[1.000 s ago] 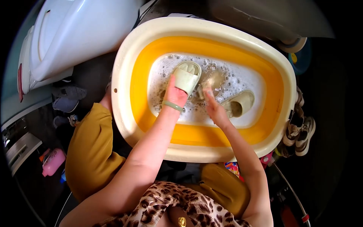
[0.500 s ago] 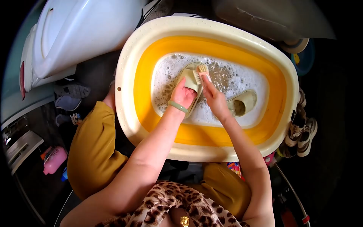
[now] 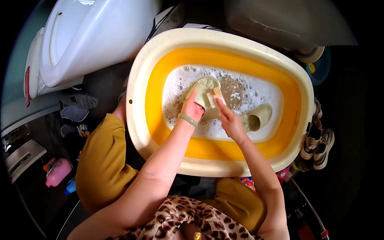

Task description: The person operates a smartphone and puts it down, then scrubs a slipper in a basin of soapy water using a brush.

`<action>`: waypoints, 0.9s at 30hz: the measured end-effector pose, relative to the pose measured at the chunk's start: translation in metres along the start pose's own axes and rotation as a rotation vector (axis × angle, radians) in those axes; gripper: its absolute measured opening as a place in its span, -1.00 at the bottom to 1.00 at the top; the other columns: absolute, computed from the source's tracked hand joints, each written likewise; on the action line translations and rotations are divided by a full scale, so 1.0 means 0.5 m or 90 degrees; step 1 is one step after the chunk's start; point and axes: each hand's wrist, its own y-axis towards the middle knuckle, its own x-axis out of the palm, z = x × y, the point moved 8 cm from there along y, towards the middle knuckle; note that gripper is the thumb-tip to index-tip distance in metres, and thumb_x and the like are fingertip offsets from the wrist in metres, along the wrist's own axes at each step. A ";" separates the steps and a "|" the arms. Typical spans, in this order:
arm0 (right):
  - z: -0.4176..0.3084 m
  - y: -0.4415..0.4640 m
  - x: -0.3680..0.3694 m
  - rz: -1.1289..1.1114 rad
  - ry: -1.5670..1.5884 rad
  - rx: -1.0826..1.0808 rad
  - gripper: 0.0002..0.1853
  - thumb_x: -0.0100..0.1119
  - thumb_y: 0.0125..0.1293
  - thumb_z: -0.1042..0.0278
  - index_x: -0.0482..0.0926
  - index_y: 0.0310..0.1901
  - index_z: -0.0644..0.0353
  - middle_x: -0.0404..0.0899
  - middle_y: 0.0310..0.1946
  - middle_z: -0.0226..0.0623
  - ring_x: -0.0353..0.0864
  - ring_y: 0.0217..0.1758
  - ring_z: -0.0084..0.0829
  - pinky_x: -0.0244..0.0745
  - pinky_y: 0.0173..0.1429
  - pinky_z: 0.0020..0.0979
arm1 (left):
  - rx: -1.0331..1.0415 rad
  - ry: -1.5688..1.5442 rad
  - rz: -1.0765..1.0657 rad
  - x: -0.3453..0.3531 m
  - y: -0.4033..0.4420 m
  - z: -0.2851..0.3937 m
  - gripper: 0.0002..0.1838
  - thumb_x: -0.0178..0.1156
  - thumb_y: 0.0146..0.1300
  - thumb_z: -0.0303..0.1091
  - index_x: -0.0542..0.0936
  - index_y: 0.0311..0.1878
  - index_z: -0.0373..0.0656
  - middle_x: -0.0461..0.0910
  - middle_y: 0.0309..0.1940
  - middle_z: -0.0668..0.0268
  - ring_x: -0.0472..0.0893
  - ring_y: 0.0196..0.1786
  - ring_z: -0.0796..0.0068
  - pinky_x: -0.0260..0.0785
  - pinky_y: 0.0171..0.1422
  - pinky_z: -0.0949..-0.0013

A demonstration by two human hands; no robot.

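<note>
Tub (image 3: 138,80) of suds (image 3: 262,86) with two slippers (image 3: 207,83), left fingers (image 3: 192,100) around one, right fingers (image 3: 225,112) around a brush (image 3: 217,93)

half-second change | brush (image 3: 217,95) | shifted along held slipper (image 3: 203,96), toward its near end

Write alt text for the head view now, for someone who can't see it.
A person's left hand holds a pale green slipper in a cream-and-yellow tub of suds, while the right hand holds a small brush close beside it. A second, similar slipper lies in the suds to the right.
</note>
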 end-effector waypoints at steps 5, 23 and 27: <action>0.133 0.014 -0.123 0.150 -0.159 -0.003 -0.47 0.00 0.32 0.45 0.28 0.31 -0.18 0.60 -0.20 -0.23 0.55 -0.34 -0.35 0.44 -0.25 -0.37 | 0.032 0.316 0.114 -0.024 -0.008 0.002 -0.56 0.24 0.19 -0.30 0.41 0.11 -0.22 0.54 -0.04 0.22 0.55 -0.03 0.37 0.40 -0.03 0.31; 0.027 0.077 -0.043 0.034 -0.423 -0.176 -0.60 -0.04 0.32 0.18 0.39 0.20 -0.40 0.57 -0.46 -0.06 0.56 -0.45 -0.04 0.47 -0.32 -0.12 | 0.079 0.461 0.157 -0.078 0.065 -0.001 -0.51 0.19 0.25 -0.16 0.39 0.12 -0.30 0.51 0.01 0.19 0.50 0.04 0.40 0.31 0.12 0.32; 0.092 -0.008 -0.063 -0.083 -0.403 -0.171 -0.60 0.01 0.31 0.26 0.43 0.18 -0.30 0.57 -0.42 -0.06 0.59 -0.40 -0.07 0.48 -0.28 -0.19 | 0.119 0.428 0.168 -0.085 0.087 -0.002 -0.56 0.18 0.26 -0.17 0.44 0.07 -0.28 0.55 -0.07 0.22 0.54 -0.08 0.40 0.39 -0.01 0.31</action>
